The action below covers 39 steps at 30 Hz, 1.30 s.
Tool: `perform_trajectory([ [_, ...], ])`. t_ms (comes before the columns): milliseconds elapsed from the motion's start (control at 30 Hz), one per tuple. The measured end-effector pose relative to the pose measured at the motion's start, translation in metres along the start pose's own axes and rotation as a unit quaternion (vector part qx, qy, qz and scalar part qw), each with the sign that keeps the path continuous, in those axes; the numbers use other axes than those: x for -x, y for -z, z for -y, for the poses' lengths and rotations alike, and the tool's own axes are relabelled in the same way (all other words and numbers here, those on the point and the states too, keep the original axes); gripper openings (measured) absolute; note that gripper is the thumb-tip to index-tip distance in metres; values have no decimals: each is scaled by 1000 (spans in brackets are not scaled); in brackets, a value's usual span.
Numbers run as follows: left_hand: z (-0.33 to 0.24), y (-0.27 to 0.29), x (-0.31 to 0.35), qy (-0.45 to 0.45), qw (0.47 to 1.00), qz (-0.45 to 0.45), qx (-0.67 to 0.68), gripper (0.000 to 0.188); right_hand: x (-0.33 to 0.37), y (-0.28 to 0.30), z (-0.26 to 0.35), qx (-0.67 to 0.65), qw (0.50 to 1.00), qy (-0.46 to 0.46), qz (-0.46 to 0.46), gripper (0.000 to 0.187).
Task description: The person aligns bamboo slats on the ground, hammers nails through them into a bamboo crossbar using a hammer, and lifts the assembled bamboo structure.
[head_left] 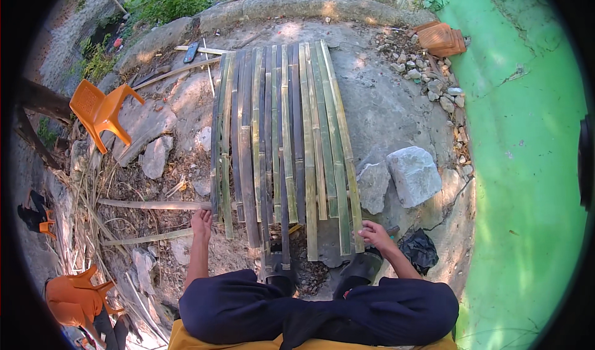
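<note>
Several split bamboo strips [257, 145], green, tan and dark, lie side by side in front of me, running away lengthwise with uneven near ends. My left hand [201, 224] is at the near left corner of the row, its fingers closed at the edge of the leftmost dark strip [215, 164]. Just beside its fingertips ends a loose strip [155, 205] that lies crosswise. At the near right corner, my right hand [377, 235] pinches the edge of the rightmost yellow-green strip [348, 158] near its end. The undersides of the strips are hidden.
Right of the row lie two pale stone blocks [414, 176], a black plastic bag [419, 251] and rubble [427, 77]. Green water or a green surface [524, 164] borders the far right. Orange chairs [102, 111] and a seated person [74, 303] are left. A phone [191, 52] lies beyond.
</note>
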State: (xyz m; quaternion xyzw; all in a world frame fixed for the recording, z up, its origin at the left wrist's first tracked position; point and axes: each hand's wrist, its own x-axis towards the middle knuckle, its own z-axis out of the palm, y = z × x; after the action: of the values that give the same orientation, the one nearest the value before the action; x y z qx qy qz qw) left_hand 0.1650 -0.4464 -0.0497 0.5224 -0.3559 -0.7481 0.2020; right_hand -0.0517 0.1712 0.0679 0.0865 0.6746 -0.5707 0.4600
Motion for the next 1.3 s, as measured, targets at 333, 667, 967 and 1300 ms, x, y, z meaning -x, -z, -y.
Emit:
perform_trajectory([
  [333,3,-37,29,38,993,112,-6,53,-8,-4,6,-19,999,-5,-36,50],
  [667,6,-72,61,69,978,127,-151,52,-28,-12,-20,-108,992,-48,41,38],
  [967,8,-85,71,-224,844,-111,-475,61,-25,-23,-13,-149,988,-35,17,34],
  [1300,7,-64,68,-280,848,-73,-443,52,-20,-21,-7,-131,991,-31,15,36],
])
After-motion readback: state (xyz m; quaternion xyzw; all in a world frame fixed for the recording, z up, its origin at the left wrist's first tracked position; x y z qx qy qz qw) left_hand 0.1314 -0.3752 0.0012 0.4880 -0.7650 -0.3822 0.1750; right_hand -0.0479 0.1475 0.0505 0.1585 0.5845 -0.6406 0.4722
